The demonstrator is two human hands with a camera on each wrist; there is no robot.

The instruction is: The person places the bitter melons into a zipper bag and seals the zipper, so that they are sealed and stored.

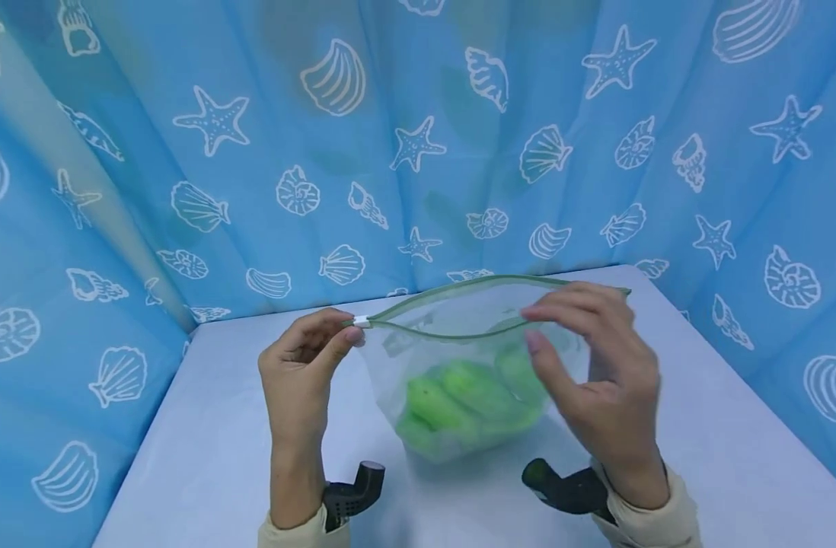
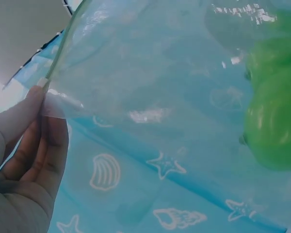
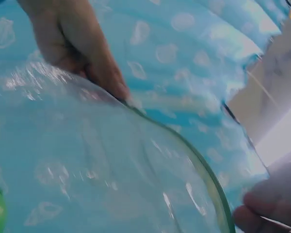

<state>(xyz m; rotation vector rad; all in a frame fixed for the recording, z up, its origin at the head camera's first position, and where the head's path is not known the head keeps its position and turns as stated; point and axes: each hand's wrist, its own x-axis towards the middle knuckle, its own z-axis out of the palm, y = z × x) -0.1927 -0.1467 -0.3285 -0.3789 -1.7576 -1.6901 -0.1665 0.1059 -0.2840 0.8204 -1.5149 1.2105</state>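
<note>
A clear zip bag [image 1: 390,388] with a green-edged mouth stands on the white table, its mouth parted. Inside it lie several glossy, rounded green things [image 1: 466,396], whose kind I cannot tell through the plastic. My left hand [image 1: 301,373] pinches the mouth's left corner between thumb and fingers, at the white slider [image 1: 362,322]. My right hand [image 1: 603,365] is at the right part of the mouth, thumb and fingertips apart near the green edge. In the right wrist view, the right fingers [image 3: 262,208] lie close beside that edge; whether they touch it is unclear.
A white-covered table [image 1: 205,426] lies under the bag. Blue curtains [image 1: 390,175] with white shells and starfish enclose its back and sides. Black wrist devices [image 1: 356,491] stick out from both wrists.
</note>
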